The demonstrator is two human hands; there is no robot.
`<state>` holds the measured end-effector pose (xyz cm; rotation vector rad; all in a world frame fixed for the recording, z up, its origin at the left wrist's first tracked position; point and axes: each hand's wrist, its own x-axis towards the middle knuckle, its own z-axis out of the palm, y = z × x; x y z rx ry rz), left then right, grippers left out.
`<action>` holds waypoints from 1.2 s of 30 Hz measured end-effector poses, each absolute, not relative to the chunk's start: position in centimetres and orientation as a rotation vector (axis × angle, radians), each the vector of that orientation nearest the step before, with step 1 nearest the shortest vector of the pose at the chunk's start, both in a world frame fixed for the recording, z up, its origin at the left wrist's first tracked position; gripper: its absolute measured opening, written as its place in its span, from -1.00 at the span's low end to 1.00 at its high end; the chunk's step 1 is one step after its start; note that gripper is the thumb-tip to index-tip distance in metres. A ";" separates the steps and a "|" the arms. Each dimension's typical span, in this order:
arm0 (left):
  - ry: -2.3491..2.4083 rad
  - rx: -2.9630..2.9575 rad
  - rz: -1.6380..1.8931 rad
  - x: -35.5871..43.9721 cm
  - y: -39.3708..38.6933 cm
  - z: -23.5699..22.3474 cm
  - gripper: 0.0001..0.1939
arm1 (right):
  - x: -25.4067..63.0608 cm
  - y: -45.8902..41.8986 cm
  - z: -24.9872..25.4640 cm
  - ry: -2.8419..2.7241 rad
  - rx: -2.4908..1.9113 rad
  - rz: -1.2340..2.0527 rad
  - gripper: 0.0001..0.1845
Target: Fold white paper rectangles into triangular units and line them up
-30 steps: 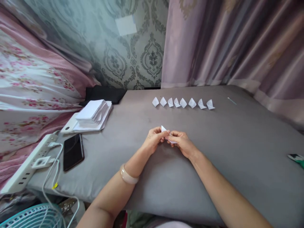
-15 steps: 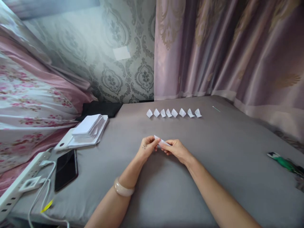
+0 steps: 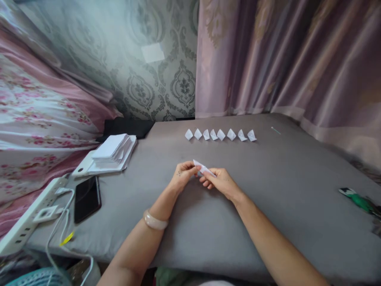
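A small folded piece of white paper [image 3: 203,167] is held just above the grey cloth surface, between both hands. My left hand [image 3: 185,174] is closed on its left end, thumb on top, with a pale bangle [image 3: 154,221] on that wrist. Gripping the right end is my right hand [image 3: 220,182], its thumb lying along the paper and its fingers curled underneath. The underside of the paper is hidden by the fingers. Beyond the hands stands a row of several small folded white paper pieces [image 3: 220,135].
On the left lie a stack of white paper [image 3: 111,149], a black phone [image 3: 87,199], and a white power strip [image 3: 32,216] with cables. A black cloth [image 3: 126,129] is behind the stack. At the right are a green-handled tool [image 3: 358,200] and a thin white stick [image 3: 276,130].
The view has tilted down, so the near edge of the surface now shows. Both hands still hold the folded paper; the right thumb and fingers have shifted slightly along it.
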<state>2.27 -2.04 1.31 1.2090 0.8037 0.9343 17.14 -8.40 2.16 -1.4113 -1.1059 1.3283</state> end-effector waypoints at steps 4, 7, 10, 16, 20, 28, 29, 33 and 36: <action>0.821 1.012 0.979 2.4 -2.0 1.0 -0.63 | 16.3 -8.3 1.2 -1.299 -1.514 1.012 -0.62; 0.842 0.881 0.994 2.6 -2.2 1.2 -0.52 | 15.8 -8.5 0.4 -1.534 -1.659 0.606 -0.66; 0.882 0.847 0.994 2.6 -2.4 1.4 -0.55 | 15.5 -8.8 0.4 -1.740 -1.708 0.398 -0.65; 0.892 0.883 0.978 2.2 -2.3 1.4 -0.60 | 15.5 -8.7 0.8 -1.673 -1.649 0.479 -0.65; 0.911 0.927 0.952 1.9 -2.2 1.5 -0.61 | 16.0 -8.3 0.5 -1.569 -1.576 0.549 -0.64; 0.933 1.070 1.007 2.3 -2.5 0.9 -0.69 | 16.2 -8.3 0.8 -1.414 -1.687 0.768 -0.65; 0.941 1.092 1.020 2.5 -2.5 0.7 -0.72 | 16.1 -8.4 0.9 -1.406 -1.712 0.716 -0.67; 0.954 1.126 1.012 3.0 -2.8 0.1 -0.76 | 15.3 -8.6 0.8 -1.464 -1.754 0.478 -0.68; 0.954 1.101 1.018 3.1 -2.8 0.0 -0.76 | 15.0 -8.8 0.6 -1.521 -1.756 0.389 -0.68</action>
